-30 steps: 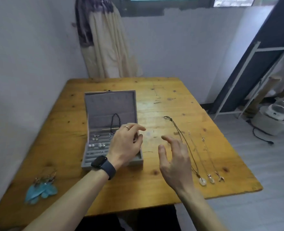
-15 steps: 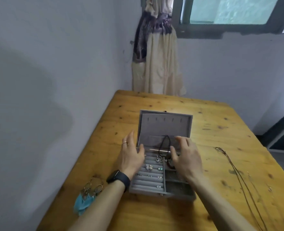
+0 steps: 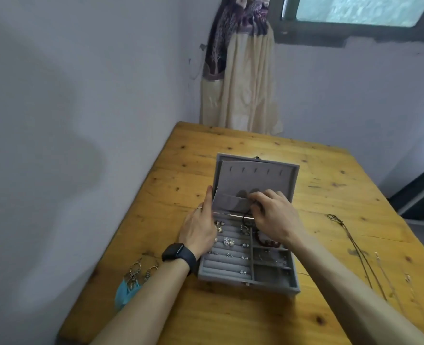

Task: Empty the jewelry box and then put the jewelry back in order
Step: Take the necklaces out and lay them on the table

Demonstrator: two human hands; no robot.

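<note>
1 head-worn wide-angle camera looks forward and down, close over the table [image 3: 193, 170].

A knotty wooden table [image 3: 231, 317] carries the open grey jewelry box [image 3: 275, 286], blue feather earrings [image 3: 128, 287] near-left, and what look like thin necklaces [image 3: 355, 250] right.

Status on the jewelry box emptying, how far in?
Done: the necklaces and feather earrings lie out on the table. In hand: right hand pinches the black cord necklace at the lid; left hand rests against its edge. Left: stud earrings and red bracelet sit in the jewelry box; then refilling everything in order.
</note>
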